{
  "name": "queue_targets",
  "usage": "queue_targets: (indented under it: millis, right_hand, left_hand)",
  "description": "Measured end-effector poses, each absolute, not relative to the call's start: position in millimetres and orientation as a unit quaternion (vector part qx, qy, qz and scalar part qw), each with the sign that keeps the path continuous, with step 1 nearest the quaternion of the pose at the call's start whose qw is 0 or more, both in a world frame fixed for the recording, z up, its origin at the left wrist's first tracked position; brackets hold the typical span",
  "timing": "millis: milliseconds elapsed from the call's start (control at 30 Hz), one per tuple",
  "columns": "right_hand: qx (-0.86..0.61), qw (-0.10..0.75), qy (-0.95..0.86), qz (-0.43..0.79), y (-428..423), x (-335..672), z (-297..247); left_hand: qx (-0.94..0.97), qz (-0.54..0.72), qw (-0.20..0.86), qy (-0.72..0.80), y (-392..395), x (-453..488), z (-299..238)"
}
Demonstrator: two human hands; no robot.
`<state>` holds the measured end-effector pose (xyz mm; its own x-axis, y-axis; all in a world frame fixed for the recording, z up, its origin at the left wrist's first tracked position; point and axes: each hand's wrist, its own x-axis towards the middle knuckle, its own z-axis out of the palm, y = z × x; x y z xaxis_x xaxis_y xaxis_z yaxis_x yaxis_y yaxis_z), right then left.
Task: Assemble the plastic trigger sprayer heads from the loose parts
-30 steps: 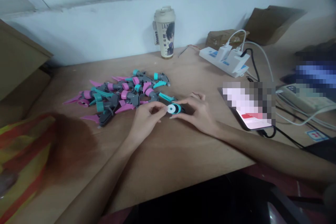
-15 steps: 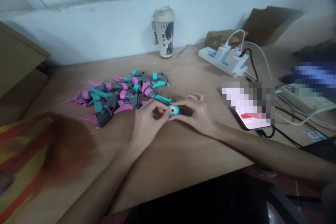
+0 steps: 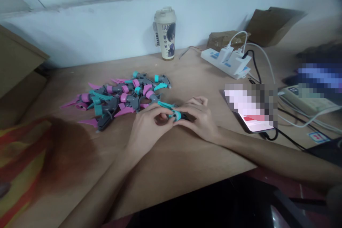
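My left hand [image 3: 148,128] and my right hand [image 3: 200,117] meet at the middle of the wooden table [image 3: 171,156]. Between their fingertips sits a spray trigger head with a teal collar [image 3: 176,115]; both hands pinch it, and fingers hide most of its grey body. Just behind and to the left lies a pile of grey spray trigger heads [image 3: 120,96] with pink and teal levers and collars, close to my left hand.
A cream coffee tumbler [image 3: 165,32] stands at the back by the wall. A white power strip [image 3: 227,60] with chargers and cables lies at the right, with a phone [image 3: 253,114] beside my right forearm. A red and yellow bag [image 3: 18,164] sits at the left.
My hands have closed in on the teal-collared trigger head. The white disc facing me a second ago is now covered by my fingers. The view has drifted slightly.
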<state>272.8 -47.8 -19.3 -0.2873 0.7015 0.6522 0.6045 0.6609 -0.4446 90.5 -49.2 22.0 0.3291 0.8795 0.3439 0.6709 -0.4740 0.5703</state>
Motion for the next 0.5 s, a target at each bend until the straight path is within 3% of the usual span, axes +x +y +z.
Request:
queue_targets:
  millis: [167,500]
  right_hand:
    - [-0.375,0.428,-0.822,0.018,-48,273,-21]
    - [-0.397,0.421,-0.816,0.014,-47,273,-21]
  left_hand:
    - [0.789,0.286,0.184,0.512,-51,91,22]
    - [0.726,0.303,0.319,0.528,-51,94,7]
